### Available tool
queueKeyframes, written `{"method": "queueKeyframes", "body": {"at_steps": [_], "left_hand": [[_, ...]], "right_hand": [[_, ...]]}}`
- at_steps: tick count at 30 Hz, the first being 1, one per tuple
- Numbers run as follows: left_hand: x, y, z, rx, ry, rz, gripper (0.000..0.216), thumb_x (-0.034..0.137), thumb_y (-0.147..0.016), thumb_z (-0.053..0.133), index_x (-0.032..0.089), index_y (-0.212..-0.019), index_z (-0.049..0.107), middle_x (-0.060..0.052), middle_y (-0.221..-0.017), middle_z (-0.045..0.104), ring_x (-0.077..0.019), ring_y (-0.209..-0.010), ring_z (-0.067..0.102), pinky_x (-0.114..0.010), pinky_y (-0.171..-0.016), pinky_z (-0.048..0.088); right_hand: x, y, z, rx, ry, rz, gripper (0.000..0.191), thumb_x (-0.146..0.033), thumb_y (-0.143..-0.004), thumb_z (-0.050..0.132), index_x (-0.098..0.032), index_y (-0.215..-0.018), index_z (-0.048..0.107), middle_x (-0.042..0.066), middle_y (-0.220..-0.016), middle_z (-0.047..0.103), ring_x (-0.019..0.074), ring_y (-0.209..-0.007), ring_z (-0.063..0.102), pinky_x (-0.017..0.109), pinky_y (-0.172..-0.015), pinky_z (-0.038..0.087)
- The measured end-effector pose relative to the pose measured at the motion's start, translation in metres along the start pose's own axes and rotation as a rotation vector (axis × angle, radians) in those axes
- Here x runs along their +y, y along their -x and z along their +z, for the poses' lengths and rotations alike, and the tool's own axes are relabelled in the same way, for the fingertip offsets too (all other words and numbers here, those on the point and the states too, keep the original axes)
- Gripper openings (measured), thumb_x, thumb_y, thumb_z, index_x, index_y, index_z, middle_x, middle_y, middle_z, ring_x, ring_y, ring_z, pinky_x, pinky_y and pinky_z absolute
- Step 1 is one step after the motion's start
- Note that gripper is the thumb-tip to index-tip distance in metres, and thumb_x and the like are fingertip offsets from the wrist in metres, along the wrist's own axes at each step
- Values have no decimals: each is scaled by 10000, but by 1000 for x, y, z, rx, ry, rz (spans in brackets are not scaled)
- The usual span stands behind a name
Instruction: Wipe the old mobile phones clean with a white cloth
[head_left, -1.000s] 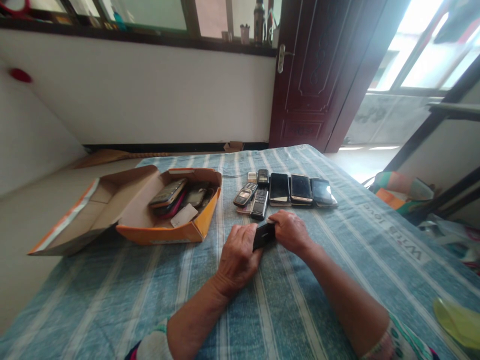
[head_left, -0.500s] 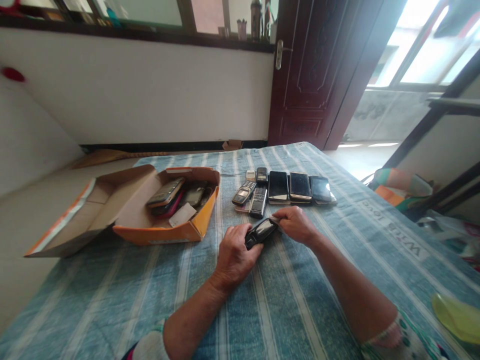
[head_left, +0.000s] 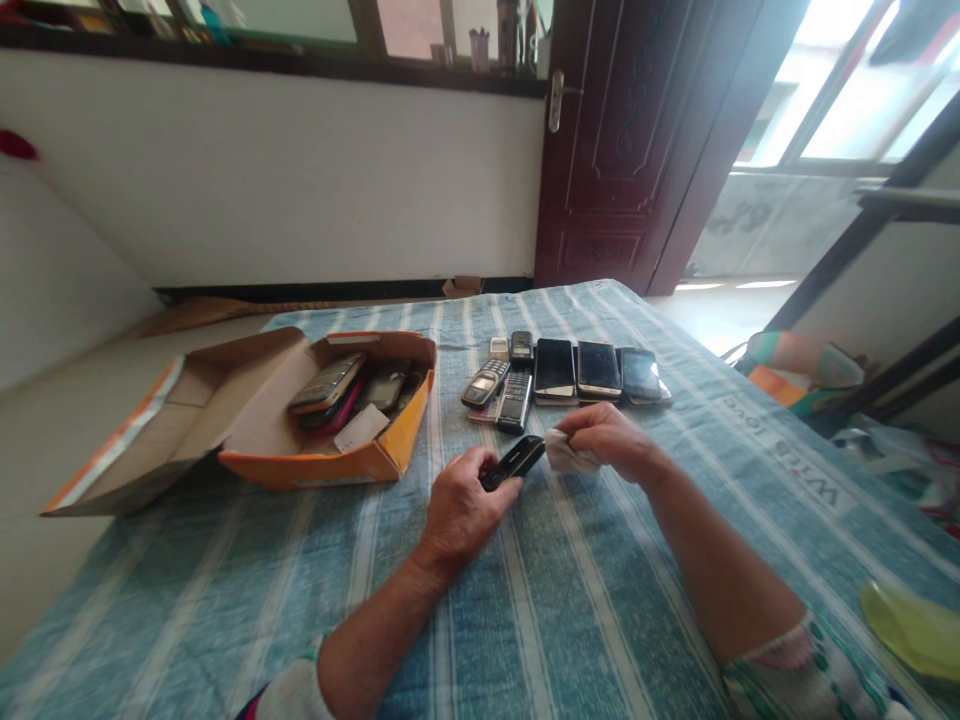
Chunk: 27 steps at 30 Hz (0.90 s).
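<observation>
Blue striped cloth [head_left: 300,590] covers the surface, bearing an open orange box [head_left: 307,472] with several phones [head_left: 328,384] inside. Behind the box is a white wall [head_left: 337,180]; to its right lie keypad phones [head_left: 487,380], then smartphones [head_left: 598,368], and farther back on that side stands a dark red door [head_left: 615,150].

Right of the box and nearer the camera, the left hand [head_left: 461,505] curls inward, thumb and fingers gripping the near end of a black phone [head_left: 521,460]. Farther right of the box, the right hand [head_left: 609,440] pinches a crumpled white wad [head_left: 568,453] just beside the phone's far end. Slim and glossy, the black phone slants away from the box.
</observation>
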<state>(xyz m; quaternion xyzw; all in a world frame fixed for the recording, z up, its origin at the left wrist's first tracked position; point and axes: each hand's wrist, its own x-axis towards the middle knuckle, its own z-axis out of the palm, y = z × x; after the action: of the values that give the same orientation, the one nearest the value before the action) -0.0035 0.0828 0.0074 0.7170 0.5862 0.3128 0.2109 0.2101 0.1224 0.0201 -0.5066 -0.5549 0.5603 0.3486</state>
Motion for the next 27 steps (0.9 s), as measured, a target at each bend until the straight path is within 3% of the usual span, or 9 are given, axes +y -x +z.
{"method": "queueKeyframes", "body": {"at_steps": [9, 16, 21, 27], "left_hand": [[2, -10, -11, -106, 88, -67, 259, 428, -756, 573, 189, -658, 583, 21, -600, 595, -148, -593, 561, -265, -602, 426], [-7, -15, -14, -108, 24, -75, 331, 431, -816, 469, 183, -651, 612, 12, -587, 582, -152, -595, 562, -263, -604, 398], [-15, -15, -10, -62, -63, -13, 301, 381, -859, 448, 184, -724, 631, -9, -644, 623, -161, -636, 589, -269, -649, 419], [-22, -15, -5, -33, -273, 177, 274, 263, -907, 422, 171, -743, 620, -67, -773, 649, -197, -770, 603, -304, -737, 447]], "right_hand": [[2, -5, 5, 235, -181, 2, 277, -150, -502, 525, -103, -690, 723, 25, -613, 637, 118, -549, 548, 227, -525, 402], [11, -10, 11, 270, -120, -52, 327, -162, -520, 520, -108, -749, 747, 35, -672, 667, 125, -585, 555, 244, -559, 407], [12, -11, 12, 270, -104, -55, 354, -161, -520, 503, -116, -764, 756, 27, -667, 669, 124, -586, 555, 241, -561, 412], [10, -10, 12, 286, -88, -63, 378, -159, -508, 484, -108, -763, 757, 31, -650, 659, 122, -574, 540, 229, -533, 399]]}}
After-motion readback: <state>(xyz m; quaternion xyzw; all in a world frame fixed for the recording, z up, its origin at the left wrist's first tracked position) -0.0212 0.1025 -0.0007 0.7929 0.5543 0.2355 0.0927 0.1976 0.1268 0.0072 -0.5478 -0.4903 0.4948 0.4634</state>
